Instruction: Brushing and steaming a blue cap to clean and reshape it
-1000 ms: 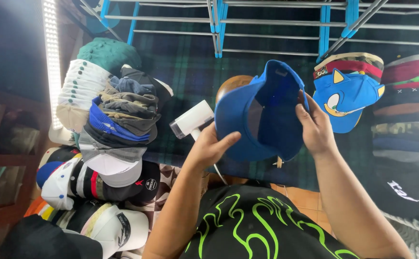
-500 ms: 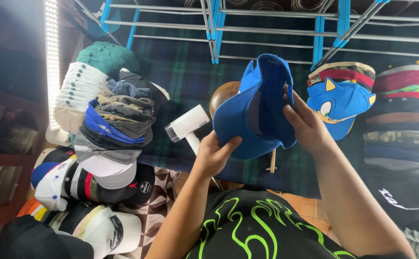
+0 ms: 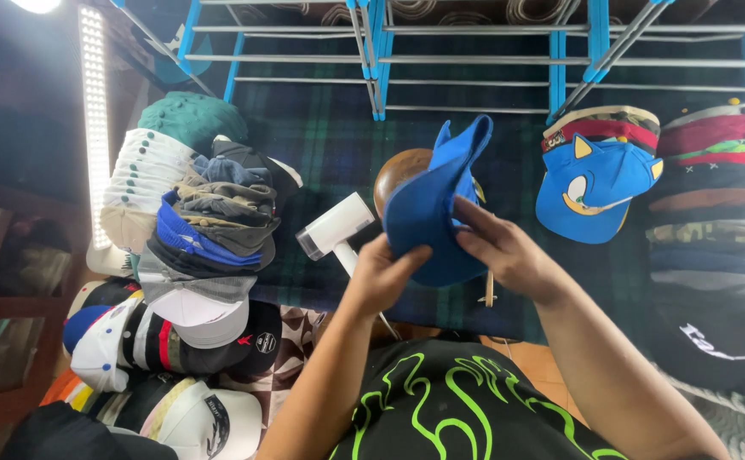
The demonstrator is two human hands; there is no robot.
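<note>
A blue cap [image 3: 430, 204] is held up on edge in front of me, over a rounded wooden cap form [image 3: 394, 173]. My left hand [image 3: 382, 271] grips the cap's lower edge from the left. My right hand [image 3: 502, 247] holds it from the right, fingers spread on the fabric. A white handheld device [image 3: 335, 227] lies on the dark plaid cloth [image 3: 321, 145] just left of my left hand.
A tall stack of caps [image 3: 186, 213] rises at the left, with more caps [image 3: 159, 341] below it. At the right lies a blue cartoon cap [image 3: 594, 183] beside a stacked row of caps [image 3: 713, 196]. A blue-and-grey metal rack [image 3: 372, 51] stands behind. A light bar [image 3: 93, 111] glows at left.
The blue cap has been turned from facing open towards me to standing on edge. Both hands have shifted lower and closer together on it.
</note>
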